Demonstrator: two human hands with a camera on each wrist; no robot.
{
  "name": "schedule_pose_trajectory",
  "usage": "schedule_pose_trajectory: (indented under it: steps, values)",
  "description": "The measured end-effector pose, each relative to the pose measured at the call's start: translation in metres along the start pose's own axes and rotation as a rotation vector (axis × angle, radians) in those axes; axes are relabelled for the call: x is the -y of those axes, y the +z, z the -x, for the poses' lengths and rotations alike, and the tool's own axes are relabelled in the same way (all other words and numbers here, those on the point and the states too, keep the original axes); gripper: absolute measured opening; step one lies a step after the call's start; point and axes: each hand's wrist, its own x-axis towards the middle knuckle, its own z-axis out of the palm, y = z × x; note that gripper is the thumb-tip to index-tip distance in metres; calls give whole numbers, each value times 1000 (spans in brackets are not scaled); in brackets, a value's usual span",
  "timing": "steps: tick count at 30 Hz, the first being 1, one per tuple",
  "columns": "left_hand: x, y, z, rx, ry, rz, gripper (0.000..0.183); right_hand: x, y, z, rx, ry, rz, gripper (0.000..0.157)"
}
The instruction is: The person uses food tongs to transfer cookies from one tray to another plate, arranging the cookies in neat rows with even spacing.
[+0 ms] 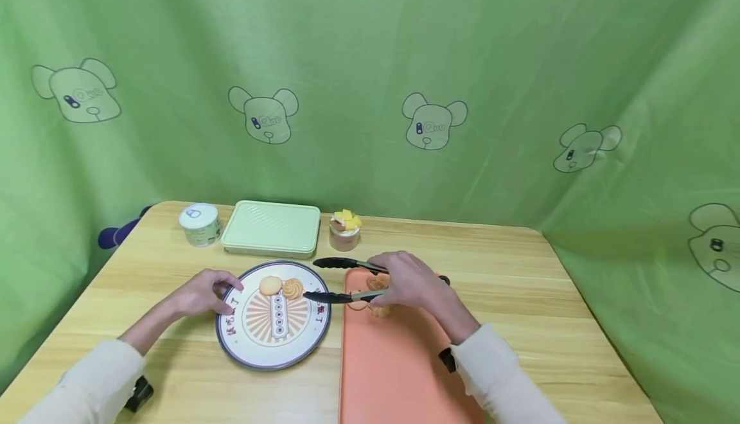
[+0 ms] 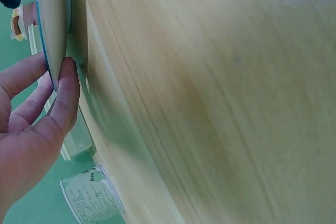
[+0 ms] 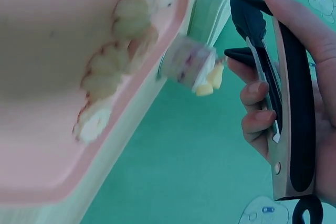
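Left hand pinches plate rim | right hand grips tongs, tips parted, nothing between | apparently done: 2 cookies on plate | apparently remaining: several more cookies clustered at far end of tray | judged: partway, nearer start than finish

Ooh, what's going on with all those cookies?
Someone's right hand holds a pair of tongs, their ends spread apart with nothing held between them. The left hand pinches the edge of the round plate. Two cookies lie on that plate, and more cookies are on the pink tray beside it, near its far end.
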Motion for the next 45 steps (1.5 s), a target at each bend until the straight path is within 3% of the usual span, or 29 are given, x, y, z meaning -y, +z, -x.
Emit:
schedule_pose_trajectory:
  steps: [12, 17, 27, 45]
  values:
    - [7, -3, 0, 14, 53, 2, 43, -29, -3, 25, 29, 23, 10, 79]
    - [5, -1, 0, 4, 8, 22, 44, -37, -4, 33, 50, 54, -7, 78]
    - [2, 1, 0, -1, -15, 20, 45, -51, -3, 44, 62, 80, -12, 78]
    - [2, 1, 0, 8, -4, 26, 45, -60, 8, 51, 39, 93, -46, 67]
